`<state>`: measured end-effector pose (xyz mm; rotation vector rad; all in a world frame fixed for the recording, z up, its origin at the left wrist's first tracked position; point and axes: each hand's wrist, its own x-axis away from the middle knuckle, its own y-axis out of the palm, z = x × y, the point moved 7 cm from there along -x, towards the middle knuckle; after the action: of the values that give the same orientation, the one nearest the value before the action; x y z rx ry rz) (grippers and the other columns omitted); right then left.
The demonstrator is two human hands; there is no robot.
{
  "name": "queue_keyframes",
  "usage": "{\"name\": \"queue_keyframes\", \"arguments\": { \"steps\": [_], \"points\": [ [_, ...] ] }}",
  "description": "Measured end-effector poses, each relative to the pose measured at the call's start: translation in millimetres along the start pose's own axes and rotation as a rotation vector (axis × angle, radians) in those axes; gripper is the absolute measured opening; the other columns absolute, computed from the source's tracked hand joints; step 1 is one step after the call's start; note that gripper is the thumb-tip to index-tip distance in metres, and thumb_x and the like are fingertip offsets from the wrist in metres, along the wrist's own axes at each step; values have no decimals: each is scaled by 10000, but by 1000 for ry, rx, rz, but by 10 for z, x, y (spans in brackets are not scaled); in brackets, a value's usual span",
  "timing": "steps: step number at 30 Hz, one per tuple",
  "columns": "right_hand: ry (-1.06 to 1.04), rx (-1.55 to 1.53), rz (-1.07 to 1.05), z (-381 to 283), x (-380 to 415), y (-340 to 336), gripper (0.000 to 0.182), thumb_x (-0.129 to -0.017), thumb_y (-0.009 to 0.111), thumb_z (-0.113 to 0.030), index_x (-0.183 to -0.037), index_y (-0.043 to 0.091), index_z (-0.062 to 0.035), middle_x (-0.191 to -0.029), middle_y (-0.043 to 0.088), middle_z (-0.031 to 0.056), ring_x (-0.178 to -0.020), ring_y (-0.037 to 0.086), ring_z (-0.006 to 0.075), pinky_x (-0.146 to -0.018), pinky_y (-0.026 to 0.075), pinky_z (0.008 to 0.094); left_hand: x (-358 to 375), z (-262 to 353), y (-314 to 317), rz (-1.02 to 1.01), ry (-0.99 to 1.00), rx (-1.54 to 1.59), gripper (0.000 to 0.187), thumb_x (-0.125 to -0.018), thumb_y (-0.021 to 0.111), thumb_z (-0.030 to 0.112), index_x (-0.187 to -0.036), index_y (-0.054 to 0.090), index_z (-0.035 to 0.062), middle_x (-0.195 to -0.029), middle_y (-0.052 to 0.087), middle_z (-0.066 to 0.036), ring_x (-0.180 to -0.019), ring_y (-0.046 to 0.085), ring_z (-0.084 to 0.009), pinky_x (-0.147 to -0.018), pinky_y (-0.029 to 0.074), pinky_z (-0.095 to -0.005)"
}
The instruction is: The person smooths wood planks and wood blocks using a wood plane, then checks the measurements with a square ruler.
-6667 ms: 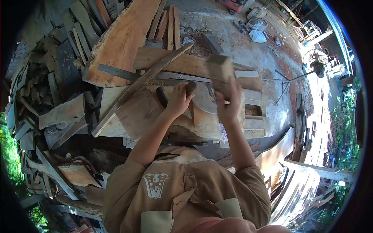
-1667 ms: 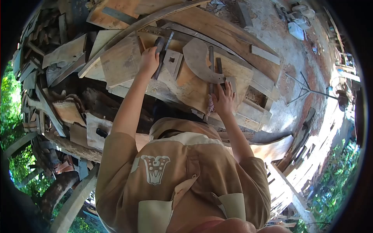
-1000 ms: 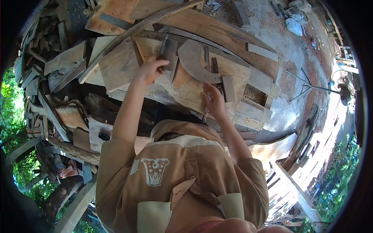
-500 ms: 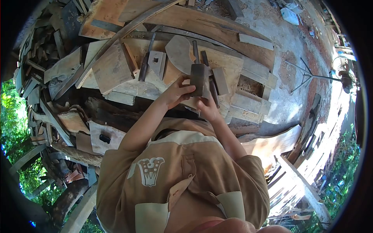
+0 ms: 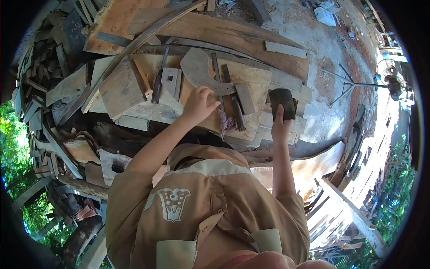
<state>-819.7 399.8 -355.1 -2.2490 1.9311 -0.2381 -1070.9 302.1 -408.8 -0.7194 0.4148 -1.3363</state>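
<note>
My right hand [image 5: 282, 127] grips a dark wooden block [image 5: 281, 102] with a rounded upper end, holding it over the right part of the workbench [image 5: 265, 80]. My left hand [image 5: 199, 106] is over the middle of the bench with its thumb spread from the fingers, its fingertips close to a flat curved wooden piece [image 5: 195, 67]. Just right of that hand lies a crumpled reddish cloth [image 5: 227, 123]. Beside it are a dark-handled tool [image 5: 237, 114] and a small rectangular wood block [image 5: 245, 98].
Left of the curved piece lie a chisel-like tool [image 5: 157, 85] and a wood block with a square hole [image 5: 171, 83]. Long planks [image 5: 224, 33] and a bent strip [image 5: 148, 33] cross the back. Scrap wood is piled at left; a metal stand [image 5: 351, 84] is on the floor at right.
Both hands were together at the dark block over the bench. My right hand has carried it to the right, while my left hand has let go and moved slightly left.
</note>
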Motion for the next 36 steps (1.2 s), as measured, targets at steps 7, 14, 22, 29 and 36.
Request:
{"name": "queue_keyframes", "arguments": {
  "steps": [7,14,22,29,36],
  "points": [
    [183,359,-345,104,404,125,311,-869,486,-216,-1080,518,10,-893,599,134,-862,544,176,-751,418,288,-488,11,298,-162,186,-590,760,-650,707,373,-1258,381,54,-1327,316,-162,-1288,185,-330,-969,257,-525],
    [258,480,-377,178,663,132,322,-864,494,-266,-993,551,23,-786,610,181,-754,581,241,-684,434,338,-579,43,246,-130,192,-493,576,-708,670,266,-1176,420,41,-1290,376,-111,-1251,276,-258,-952,287,-536],
    [118,-41,-219,-88,329,421,319,-884,488,-197,-1096,507,40,-1021,575,92,-935,525,162,-820,400,269,-457,-362,-1385,409,-93,359,187,-764,549,109,-921,527,10,-881,595,-105,-780,577,-240,-713,432,-302],
    [78,-166,-376,-645,148,1447,350,-867,518,-245,-1090,518,25,-1021,568,74,-952,503,147,-842,380,257,224,-819,-2191,752,-244,1254,109,-792,524,121,-850,530,29,-817,560,-48,-804,567,-163,-738,435,-287],
    [-40,-52,-732,-857,80,3037,307,-870,505,-207,-1069,514,27,-1001,566,62,-925,492,144,-830,376,266,729,-1596,-2381,999,-367,1584,120,-778,542,151,-784,503,38,-704,509,-40,-692,542,-166,-667,432,-301]
  ]
}}
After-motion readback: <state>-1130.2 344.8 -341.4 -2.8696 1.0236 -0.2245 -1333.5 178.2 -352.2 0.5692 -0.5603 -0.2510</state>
